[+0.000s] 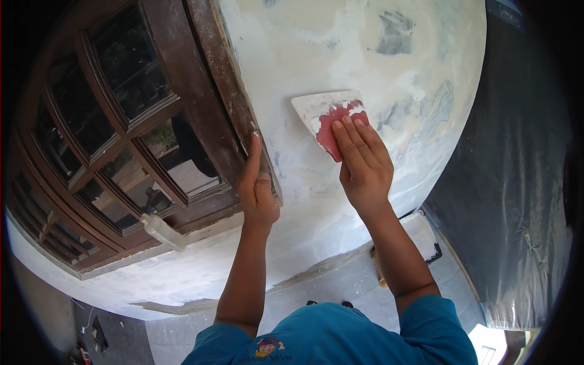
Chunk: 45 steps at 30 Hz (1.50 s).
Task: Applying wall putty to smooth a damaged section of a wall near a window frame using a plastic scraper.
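Observation:
My right hand [368,161] presses a putty scraper [328,118] against the wall [316,55]. The scraper is a flat, flared plate, red near my fingers and coated with white putty along its wide upper edge. Grey and white patches mottle the pale wall around it. My left hand [258,188] is at the right edge of the brown wooden window frame [228,79], where the frame meets the wall. Its index finger points upward with a dab of white putty at the tip. The thumb stands apart, and the remaining fingers are mostly hidden.
A clear plastic bottle [163,232] leans on the window's lower ledge. Dark plastic sheeting [486,182] hangs at the right. Below my right forearm, a white-smeared board or tray [421,234] is near the tiled floor [359,286]. Dark items [98,334] lie at the lower left.

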{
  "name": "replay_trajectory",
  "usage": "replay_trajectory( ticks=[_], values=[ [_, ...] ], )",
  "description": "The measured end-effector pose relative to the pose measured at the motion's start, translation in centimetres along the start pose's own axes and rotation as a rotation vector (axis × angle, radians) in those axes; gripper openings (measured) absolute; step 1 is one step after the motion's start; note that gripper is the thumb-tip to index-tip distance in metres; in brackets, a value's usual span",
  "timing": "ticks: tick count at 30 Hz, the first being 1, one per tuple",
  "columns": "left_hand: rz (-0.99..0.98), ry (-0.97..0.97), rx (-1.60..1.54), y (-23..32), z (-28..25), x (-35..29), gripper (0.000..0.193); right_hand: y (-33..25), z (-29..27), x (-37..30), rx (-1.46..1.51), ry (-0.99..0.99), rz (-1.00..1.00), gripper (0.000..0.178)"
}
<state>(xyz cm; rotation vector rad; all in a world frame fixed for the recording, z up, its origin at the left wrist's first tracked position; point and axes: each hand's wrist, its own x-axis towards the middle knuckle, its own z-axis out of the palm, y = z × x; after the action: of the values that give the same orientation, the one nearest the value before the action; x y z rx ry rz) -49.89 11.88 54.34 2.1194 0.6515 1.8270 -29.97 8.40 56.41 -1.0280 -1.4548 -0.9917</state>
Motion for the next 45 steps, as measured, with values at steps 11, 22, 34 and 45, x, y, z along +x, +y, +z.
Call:
replay_trajectory(
  ticks=[11, 22, 34, 45],
  values=[
    [-0.290, 0.046, -0.466, -3.6, -0.3, -3.9, 0.062, -2.8, -0.3, -4.3, 0.075, -0.173, -0.070, 0.040],
    [-0.398, 0.009, -0.552, -5.2, -0.8, -7.3, 0.057, -4.4, 0.4, -14.7, 0.110, -0.473, -0.049, 0.045],
    [-0.640, -0.059, -0.400, -3.4, 6.0, -21.7, 0.045, -7.2, -9.6, -23.1, 0.341, -0.517, 1.272, 0.027],
    [-0.927, -0.307, -0.466, -4.2, 16.9, -26.9, 0.064, 1.4, -15.8, -29.8, 0.676, 0.007, 1.868, 0.031]
  ],
)
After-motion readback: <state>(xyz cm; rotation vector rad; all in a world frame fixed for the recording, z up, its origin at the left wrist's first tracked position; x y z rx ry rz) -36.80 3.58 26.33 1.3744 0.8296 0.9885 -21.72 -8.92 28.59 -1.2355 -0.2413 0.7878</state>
